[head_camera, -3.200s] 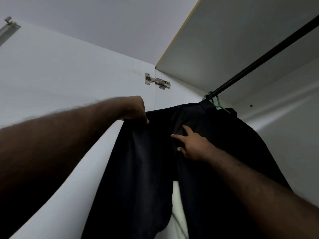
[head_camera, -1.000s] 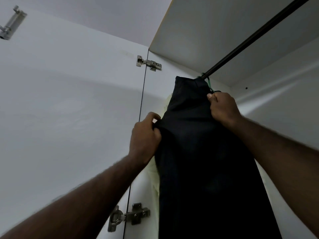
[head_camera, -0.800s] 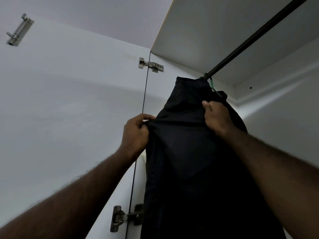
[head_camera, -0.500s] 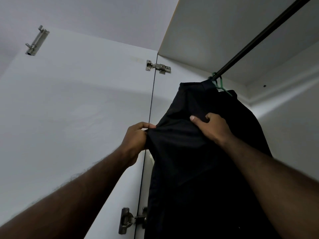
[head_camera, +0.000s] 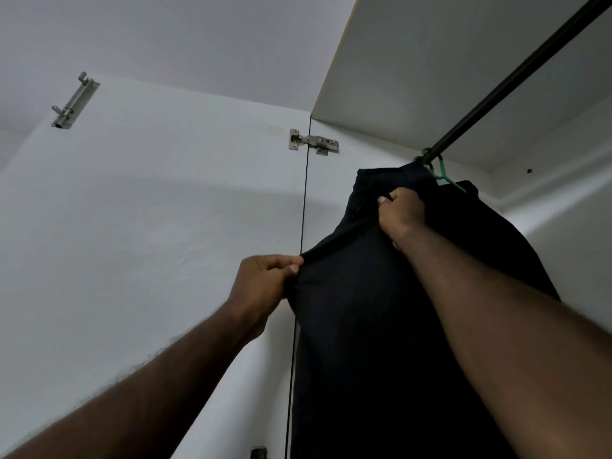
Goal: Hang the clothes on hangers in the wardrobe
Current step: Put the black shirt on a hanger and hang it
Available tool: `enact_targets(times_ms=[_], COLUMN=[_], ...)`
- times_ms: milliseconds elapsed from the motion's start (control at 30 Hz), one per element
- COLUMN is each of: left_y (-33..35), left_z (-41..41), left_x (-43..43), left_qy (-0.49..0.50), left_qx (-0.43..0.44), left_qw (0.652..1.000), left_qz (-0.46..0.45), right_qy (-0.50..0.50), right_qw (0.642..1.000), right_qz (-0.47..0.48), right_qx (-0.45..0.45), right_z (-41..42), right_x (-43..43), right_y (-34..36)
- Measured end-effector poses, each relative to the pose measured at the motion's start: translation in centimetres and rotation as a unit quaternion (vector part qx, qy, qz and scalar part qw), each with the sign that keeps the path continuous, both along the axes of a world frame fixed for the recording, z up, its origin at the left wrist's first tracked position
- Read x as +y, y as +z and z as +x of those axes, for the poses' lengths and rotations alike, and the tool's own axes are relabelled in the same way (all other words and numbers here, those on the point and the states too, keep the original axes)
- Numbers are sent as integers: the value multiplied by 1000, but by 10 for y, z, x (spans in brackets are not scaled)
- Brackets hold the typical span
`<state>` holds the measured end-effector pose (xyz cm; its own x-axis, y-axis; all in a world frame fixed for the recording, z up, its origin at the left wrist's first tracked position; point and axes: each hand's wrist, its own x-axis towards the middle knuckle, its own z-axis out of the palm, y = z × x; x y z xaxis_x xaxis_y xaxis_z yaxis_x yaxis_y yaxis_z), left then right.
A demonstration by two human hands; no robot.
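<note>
Left hand (head_camera: 261,286) pinches edge of dark trousers (head_camera: 364,326); right hand (head_camera: 402,217) grips same fabric higher up. Trousers hang from green hanger (head_camera: 442,172) on wardrobe rail (head_camera: 516,74), beside open door (head_camera: 149,226) with hinge (head_camera: 313,143).

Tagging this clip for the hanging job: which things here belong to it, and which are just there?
Part of the job: dark garment, green hanger, rail, left hand, right hand, both gripping the garment.
Just there: door hinge, slide bolt.
</note>
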<state>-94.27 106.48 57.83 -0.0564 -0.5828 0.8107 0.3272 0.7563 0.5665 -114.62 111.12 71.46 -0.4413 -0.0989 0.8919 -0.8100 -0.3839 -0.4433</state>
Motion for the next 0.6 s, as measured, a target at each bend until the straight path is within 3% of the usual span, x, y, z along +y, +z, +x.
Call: enact_targets(times_ms=[167,333,433,500,600], left_y=[5,-8,-8,-10,-27], left_z=[3,4,3,3,-3], left_x=[-10,-17,-20,-19,-9], left_qy=[32,26,76,53,4], left_qx=[26,-35,-1,13,-112], left_qw=[999,999,996,997,991], left_qz=[4,30,36,62,74], right_qy=[24,22,96,143,188], right_qw=[1000,994,989,981,969], right_qz=[-1,90,113,122,138], right_qx=[-7,52,10,-35,-75], right_z=[2,-3,-6,-6,-5], right_x=[-25,-25,-27,-26,-25], right_y=[-40,-132,-195,-235,-290])
